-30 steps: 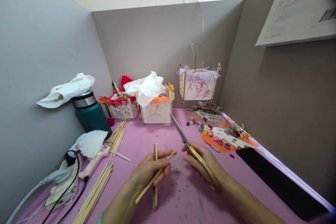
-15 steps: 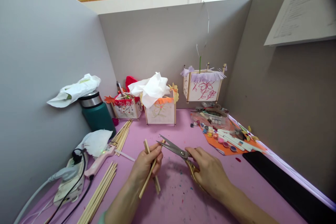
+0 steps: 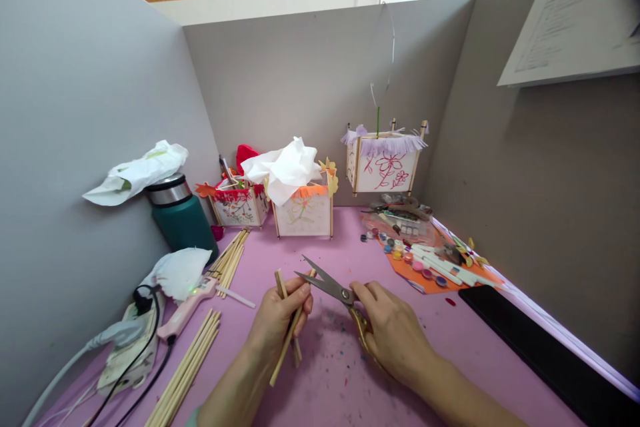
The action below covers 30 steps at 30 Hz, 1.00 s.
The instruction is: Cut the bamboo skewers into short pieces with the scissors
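Observation:
My left hand (image 3: pixel 281 315) is closed around a few thin wooden sticks (image 3: pixel 281 361), which cross each other and poke out above and below the fingers. In my right hand (image 3: pixel 393 327) is a pair of scissors (image 3: pixel 345 293) with gold-coloured handles. The scissor blades are parted and point left, at the upper end of one stick just above my left fingertips. Whether the blades touch the wood I cannot tell. The purple table top (image 3: pixel 345 373) beneath both hands is dotted with small dark specks.
Loose sticks (image 3: pixel 187 367) lie at left, near a pink glue gun (image 3: pixel 187 310) and a power strip (image 3: pixel 125 353). A green bottle (image 3: pixel 185 220) stands behind. Paper lanterns (image 3: pixel 304 217) line the back. At right are paint pots (image 3: pixel 417 265) and a long black object (image 3: pixel 540 353).
The sticks in my left hand have tilted slightly, their lower ends shifting a little. The scissors stay at the stick's upper end. The whole view has shifted slightly.

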Available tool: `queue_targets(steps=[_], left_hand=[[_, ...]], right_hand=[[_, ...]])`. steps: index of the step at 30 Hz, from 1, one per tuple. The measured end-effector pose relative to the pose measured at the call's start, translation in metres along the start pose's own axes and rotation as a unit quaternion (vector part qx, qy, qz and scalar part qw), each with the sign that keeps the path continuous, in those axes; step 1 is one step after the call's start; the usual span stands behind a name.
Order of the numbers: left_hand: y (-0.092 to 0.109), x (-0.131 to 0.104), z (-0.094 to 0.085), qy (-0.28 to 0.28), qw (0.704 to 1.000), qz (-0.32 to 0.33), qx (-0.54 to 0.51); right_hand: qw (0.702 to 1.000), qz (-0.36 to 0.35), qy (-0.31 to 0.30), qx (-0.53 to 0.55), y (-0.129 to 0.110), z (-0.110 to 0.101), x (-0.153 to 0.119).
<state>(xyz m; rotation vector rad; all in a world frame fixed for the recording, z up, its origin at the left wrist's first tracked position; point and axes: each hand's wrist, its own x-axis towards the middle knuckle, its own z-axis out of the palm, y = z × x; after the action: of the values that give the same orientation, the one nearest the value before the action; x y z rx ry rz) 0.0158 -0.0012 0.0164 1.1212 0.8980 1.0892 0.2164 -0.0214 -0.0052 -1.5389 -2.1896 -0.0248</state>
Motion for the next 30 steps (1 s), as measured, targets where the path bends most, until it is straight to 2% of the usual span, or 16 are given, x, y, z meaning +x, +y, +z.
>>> queue_targets(steps=[6,13,23,30], left_hand=[[0.0018,-0.0020,0.0054,-0.005,1.000,-0.009,-0.004],[0.0011,-0.0018,0.0076,0.004,1.000,-0.018,0.024],[-0.0035,-0.0012,0.0089,-0.012,0.999,-0.017,0.046],[0.0005,-0.0044,0.0061,-0.017,0.999,-0.019,0.032]], right_hand=[[0.999,0.020,-0.010,0.038,-0.0046,0.0019,0.0020],[1.000,-0.002,0.015,0.021,-0.0040,0.0089,-0.0001],[1.000,0.009,0.008,0.023,-0.0073,0.0068,0.0007],[0.999,0.017,-0.027,0.005,-0.0071,0.0050,0.0020]])
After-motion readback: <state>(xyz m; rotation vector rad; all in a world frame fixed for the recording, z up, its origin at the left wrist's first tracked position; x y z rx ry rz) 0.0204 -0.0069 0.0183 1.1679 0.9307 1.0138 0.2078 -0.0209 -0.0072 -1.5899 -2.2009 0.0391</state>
